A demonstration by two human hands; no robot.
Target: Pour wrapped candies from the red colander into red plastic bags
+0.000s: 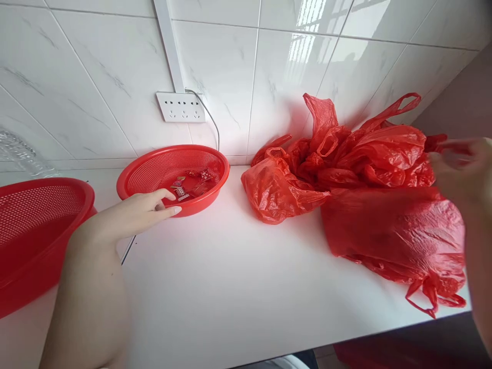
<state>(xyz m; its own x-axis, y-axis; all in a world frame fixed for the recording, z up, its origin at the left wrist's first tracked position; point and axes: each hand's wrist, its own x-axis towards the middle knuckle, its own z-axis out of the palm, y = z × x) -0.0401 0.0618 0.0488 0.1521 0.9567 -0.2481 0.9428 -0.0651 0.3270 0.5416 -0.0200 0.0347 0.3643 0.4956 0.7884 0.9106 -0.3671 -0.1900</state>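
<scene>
Red perforated plastic forms the round basket near the back edge of the white counter, left of its middle. Small packets lie inside it, mostly red, with patches of white and dark; one bears a block of pale lettering too small to read, and another shows a white pattern on red. The left hand is at this basket's near-left rim, forefinger over the inside and thumb by the outside; whether the two pinch the rim, I cannot tell.

A second basket, also red, sits at the counter's left end, partly out of view, with a clear plastic container behind it.

Toward the right end, thin red bags are heaped along the back edge, handles sticking up; a larger full bag lies before them, its handles near the front edge. Their contents cannot be made out. The right hand is blurred beside the heap, so its grip cannot be told.
</scene>
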